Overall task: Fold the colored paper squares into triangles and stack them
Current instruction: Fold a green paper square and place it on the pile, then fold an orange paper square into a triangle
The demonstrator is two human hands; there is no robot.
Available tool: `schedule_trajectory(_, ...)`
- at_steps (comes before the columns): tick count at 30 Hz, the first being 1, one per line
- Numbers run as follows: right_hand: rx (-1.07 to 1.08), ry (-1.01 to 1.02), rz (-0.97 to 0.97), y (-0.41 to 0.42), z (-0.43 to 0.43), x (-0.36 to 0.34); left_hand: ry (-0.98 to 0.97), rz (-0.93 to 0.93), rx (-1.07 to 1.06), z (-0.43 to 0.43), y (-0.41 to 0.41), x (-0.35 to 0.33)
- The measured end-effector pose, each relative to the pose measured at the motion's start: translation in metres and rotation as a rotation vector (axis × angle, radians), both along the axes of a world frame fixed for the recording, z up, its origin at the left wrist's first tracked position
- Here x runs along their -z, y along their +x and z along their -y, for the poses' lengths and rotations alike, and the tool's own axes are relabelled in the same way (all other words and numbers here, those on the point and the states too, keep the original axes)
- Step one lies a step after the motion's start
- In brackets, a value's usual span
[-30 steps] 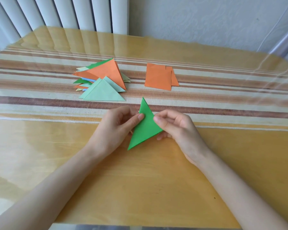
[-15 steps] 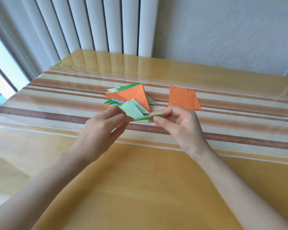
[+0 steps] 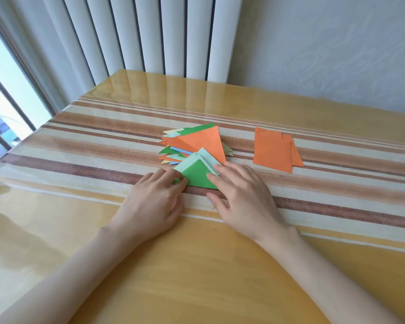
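**Green triangle set on the near edge of the pile**

Green paper, folded into a triangle [image 3: 198,175], lay flat on top of two pale green folded triangles [image 3: 207,157] at the near edge of a loose pile of folded paper triangles [image 3: 185,148]. A large orange paper triangle [image 3: 201,142] topped the far part of that pile, with green, blue and cream corners poking out beneath it.

The person's left hand [image 3: 153,202] lay palm down, its fingers slightly bent and their tips pressing the green triangle's left corner, gripping nothing. The right hand [image 3: 241,192] was spread flat with straight fingers, the fingertips resting on the triangle's right edge.

To the right, well apart from the pile, sat a small stack of unfolded orange paper squares [image 3: 272,149]. Everything rested on a striped brown and cream runner [image 3: 337,190] across a glossy yellow wooden table [image 3: 197,277], with white vertical blinds [image 3: 150,36] behind it.
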State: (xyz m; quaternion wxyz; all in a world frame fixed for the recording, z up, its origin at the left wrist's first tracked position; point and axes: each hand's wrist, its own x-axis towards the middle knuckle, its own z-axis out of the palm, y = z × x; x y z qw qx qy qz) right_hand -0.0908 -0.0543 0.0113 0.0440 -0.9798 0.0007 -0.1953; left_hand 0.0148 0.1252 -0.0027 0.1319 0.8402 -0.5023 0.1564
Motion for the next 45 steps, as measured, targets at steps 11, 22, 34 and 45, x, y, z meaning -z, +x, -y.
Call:
schedule_trajectory(11,0.161,-0.062,0.026,0.035,-0.011,0.016,0.11,-0.017,-0.212,0.02,-0.001,-0.001)
schedule_trajectory(22,0.083,0.24,-0.09,0.0,0.031,0.005,0.036,-0.089,-0.322,0.031,-0.011,-0.002)
schedule_trajectory(34,0.334,0.133,-0.264,-0.048,0.075,0.0,-0.186,-0.097,-0.083,0.061,-0.067,-0.006)
schedule_trajectory(45,0.425,0.214,-0.139,-0.087,0.027,-0.003,-0.443,-0.456,0.071,0.075,-0.086,-0.004)
